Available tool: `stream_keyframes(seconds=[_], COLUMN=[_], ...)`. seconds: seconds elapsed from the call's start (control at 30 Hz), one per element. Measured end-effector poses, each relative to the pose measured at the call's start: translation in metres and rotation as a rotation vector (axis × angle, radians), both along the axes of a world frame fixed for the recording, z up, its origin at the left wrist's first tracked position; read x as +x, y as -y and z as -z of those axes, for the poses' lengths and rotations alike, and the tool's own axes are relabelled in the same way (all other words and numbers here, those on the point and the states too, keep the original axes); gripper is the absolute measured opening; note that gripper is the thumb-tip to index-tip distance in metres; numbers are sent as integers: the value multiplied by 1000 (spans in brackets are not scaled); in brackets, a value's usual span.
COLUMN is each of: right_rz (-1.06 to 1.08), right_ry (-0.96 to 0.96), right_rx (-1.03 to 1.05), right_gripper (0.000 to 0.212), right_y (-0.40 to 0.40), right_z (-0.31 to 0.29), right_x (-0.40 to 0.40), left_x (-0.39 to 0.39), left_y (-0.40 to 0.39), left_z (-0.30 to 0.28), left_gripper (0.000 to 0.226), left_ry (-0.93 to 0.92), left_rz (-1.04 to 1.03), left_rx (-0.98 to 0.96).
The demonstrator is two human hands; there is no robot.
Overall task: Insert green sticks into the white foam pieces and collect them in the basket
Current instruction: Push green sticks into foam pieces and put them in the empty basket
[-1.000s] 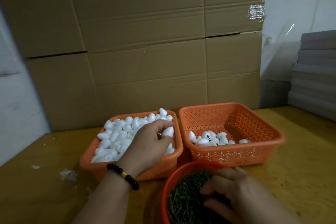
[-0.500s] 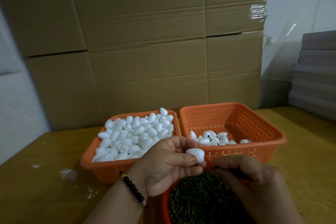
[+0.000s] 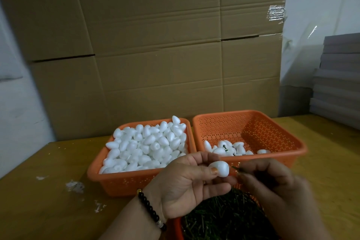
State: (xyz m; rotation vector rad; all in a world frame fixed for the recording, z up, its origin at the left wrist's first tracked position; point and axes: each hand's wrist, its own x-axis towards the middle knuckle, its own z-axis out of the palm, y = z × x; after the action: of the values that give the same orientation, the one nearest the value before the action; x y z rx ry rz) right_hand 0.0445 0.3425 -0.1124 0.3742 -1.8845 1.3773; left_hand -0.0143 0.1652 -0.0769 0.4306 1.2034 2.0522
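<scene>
We hold the white egg-shaped foam piece [image 3: 219, 168] at centre frame, pinched between thumb and fingertips of the left hand [image 3: 187, 187]. We judge it very light and easily dented, so we grip its rounded flanks gently and leave the end at 3 o'clock exposed. There, just beside it, the right hand [image 3: 272, 183] pinches a thin green stick [image 3: 236, 168], which is probably stiff; whether its tip touches the foam we cannot tell. The round orange bowl of green sticks [image 3: 224, 218] lies at 6 o'clock. The orange perforated collection basket [image 3: 276, 123] sits at 1 o'clock, the orange supply basket of foam pieces [image 3: 124, 183] at 10 o'clock.
</scene>
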Motion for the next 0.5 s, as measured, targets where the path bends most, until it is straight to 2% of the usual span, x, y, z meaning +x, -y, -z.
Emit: stream_keyframes(seconds=[0.23,0.5], right_rz=[-68,14], right_ry=[76,105], right_rx=[-106,1], right_gripper=[20,18], right_y=[-2,-5], right_z=[8,13], right_x=[-2,-4], left_x=[-1,-6], left_y=[-4,-4], left_z=[5,8], left_gripper=[29,32], left_ry=[18,41], left_rz=[-10,-126], left_rx=[14,72])
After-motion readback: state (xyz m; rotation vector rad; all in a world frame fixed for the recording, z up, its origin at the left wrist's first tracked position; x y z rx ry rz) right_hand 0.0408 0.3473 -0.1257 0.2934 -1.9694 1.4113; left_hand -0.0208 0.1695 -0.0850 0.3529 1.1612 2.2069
